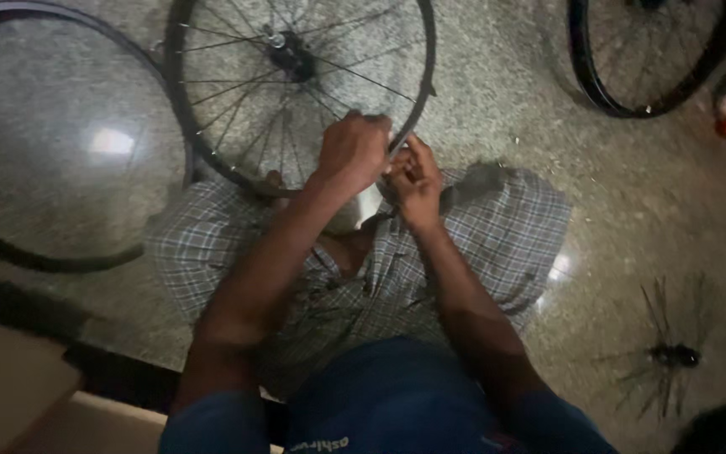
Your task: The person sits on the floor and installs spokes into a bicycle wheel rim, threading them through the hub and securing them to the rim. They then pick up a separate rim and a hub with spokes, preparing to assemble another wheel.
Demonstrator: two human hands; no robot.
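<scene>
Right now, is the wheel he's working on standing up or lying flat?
Standing, tilted: the wheel rests its rim on his lap, both hands at the rim.

A spoked wheel stood on the floor far of both hands, which met at its near rim. A bare rim lay left, another wheel far right, a hub with spokes near right.

Both your forearms reach forward and converge at the middle of the view, elbows bent out to either side. Your left hand is closed in a fist, knuckles up. Your right hand sits just beside it — fingers curled in, seemingly pinching, though blur hides the fingertips.
</scene>
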